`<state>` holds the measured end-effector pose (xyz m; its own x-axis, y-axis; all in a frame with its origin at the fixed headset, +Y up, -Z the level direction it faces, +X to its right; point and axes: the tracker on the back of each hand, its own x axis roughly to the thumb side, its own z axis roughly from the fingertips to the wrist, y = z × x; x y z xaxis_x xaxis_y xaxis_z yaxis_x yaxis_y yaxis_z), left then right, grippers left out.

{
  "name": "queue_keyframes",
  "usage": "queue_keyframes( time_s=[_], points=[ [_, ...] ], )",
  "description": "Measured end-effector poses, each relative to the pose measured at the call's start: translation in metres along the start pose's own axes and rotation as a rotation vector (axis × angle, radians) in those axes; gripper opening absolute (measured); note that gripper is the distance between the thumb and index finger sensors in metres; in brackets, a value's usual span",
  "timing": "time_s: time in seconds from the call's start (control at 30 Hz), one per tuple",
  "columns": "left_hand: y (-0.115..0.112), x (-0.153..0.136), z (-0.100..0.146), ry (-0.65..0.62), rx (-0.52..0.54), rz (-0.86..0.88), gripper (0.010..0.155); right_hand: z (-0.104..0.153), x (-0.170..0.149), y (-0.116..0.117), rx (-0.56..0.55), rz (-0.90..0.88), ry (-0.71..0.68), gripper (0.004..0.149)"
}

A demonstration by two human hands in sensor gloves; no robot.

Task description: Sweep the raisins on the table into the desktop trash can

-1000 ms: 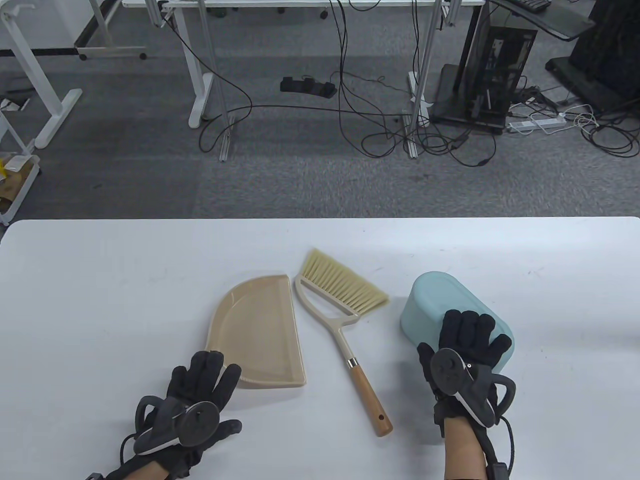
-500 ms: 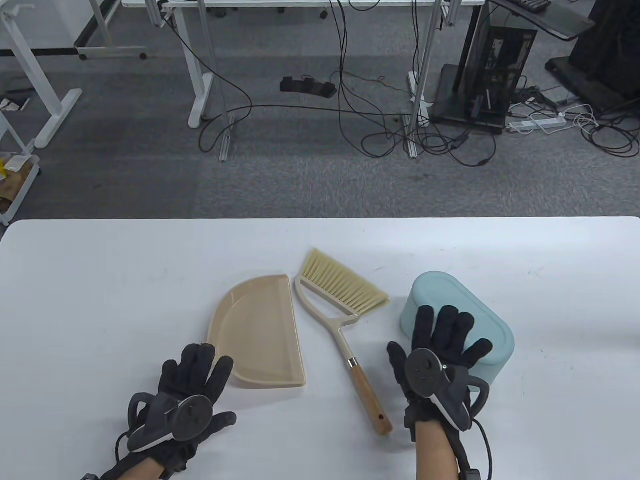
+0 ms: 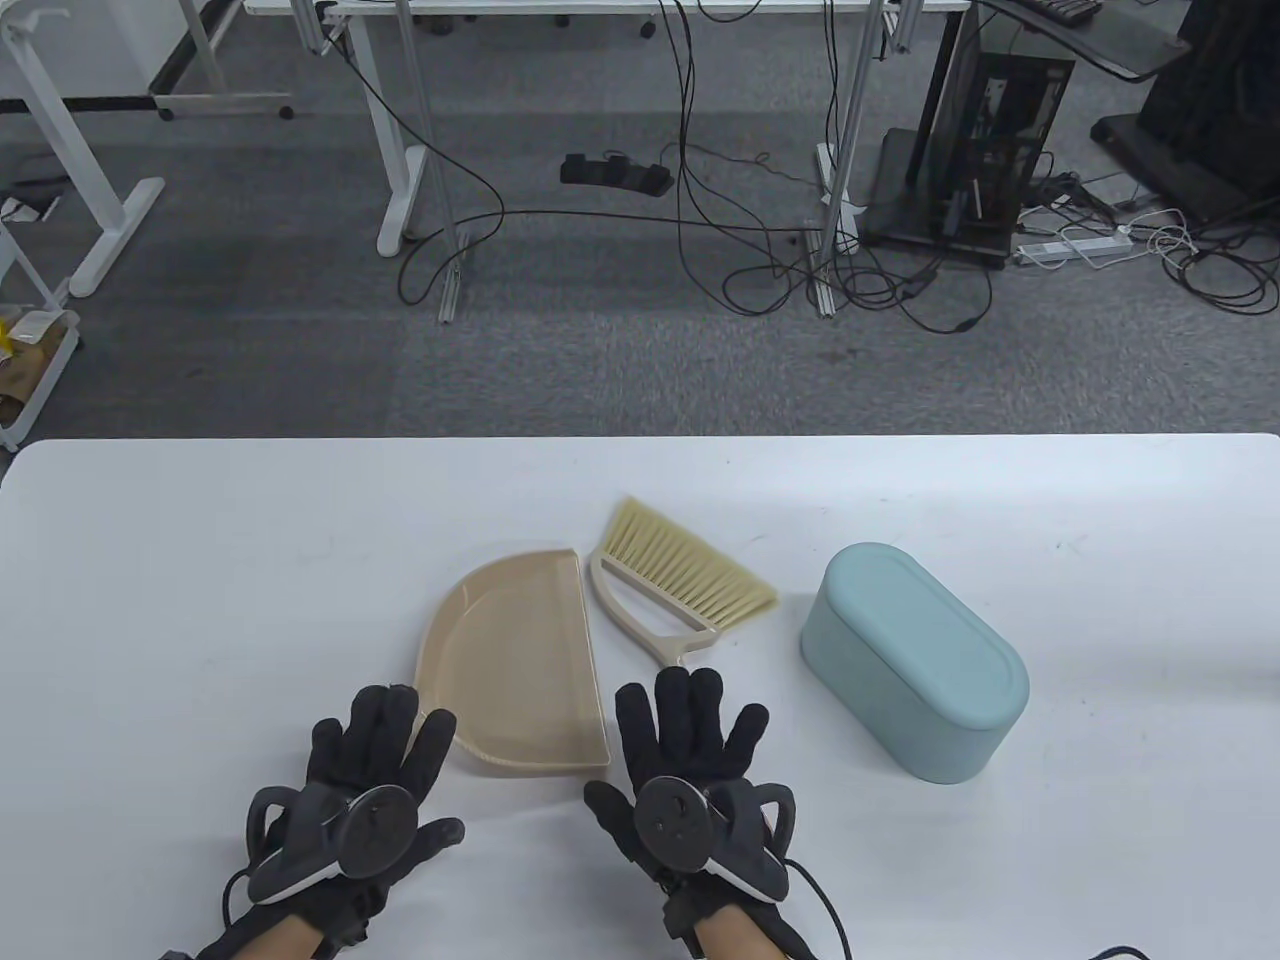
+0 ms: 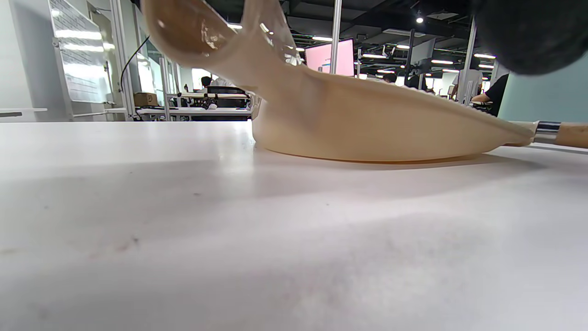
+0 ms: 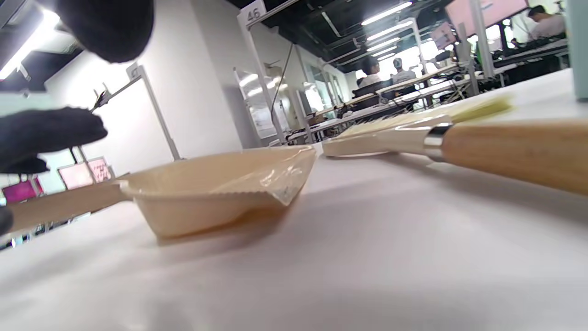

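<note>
Over the brush handle, my right hand [image 3: 690,770] is hovering with its fingers [image 3: 690,705] spread wide, gripping nothing; in the table view the hand is covering most of the wooden handle, and I cannot tell whether the palm is touching it. From the right wrist view the handle [image 5: 514,149] is lying flat on the bench [image 5: 367,257] just beside the camera, its metal collar [image 5: 432,140] joining it to the pale neck.

My left hand [image 3: 365,790] is sitting near the bench's front edge, fingers [image 3: 385,730] also splayed and holding nothing, their tips reaching over the near left rim of the dustpan [image 3: 515,665]; whether they are touching the rim I cannot tell. From the left wrist view the dustpan [image 4: 367,124] is resting flat on the bench.

Moving outward, the brush [image 3: 670,590] is lying to the right of the dustpan, bristles pointing away from me and to the right. Farther right, well apart from both hands, the pale blue trash can [image 3: 915,660] is standing on the bench with its lid on.

I am seeing no raisins on the bench [image 3: 200,600] in any view.
</note>
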<state>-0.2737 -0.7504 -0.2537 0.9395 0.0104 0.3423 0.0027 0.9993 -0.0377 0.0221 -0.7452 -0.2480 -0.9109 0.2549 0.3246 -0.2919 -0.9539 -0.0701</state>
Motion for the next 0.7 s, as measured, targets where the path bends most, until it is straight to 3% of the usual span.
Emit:
queue_keyframes(
  time_s=[0.1,0.43,0.7],
  points=[
    [0.0,-0.002,0.0,0.005,0.0,0.009,0.094,0.003,-0.002,0.002,0.015,0.054,-0.013,0.087],
    [-0.003,0.005,0.0,-0.045,-0.012,-0.002,0.093,0.009,-0.007,0.002,0.017,0.01,-0.008,0.086],
    [-0.006,-0.002,0.001,-0.009,-0.025,0.025,0.093,0.009,-0.013,0.006,0.028,-0.028,0.012,0.086]
  ],
)
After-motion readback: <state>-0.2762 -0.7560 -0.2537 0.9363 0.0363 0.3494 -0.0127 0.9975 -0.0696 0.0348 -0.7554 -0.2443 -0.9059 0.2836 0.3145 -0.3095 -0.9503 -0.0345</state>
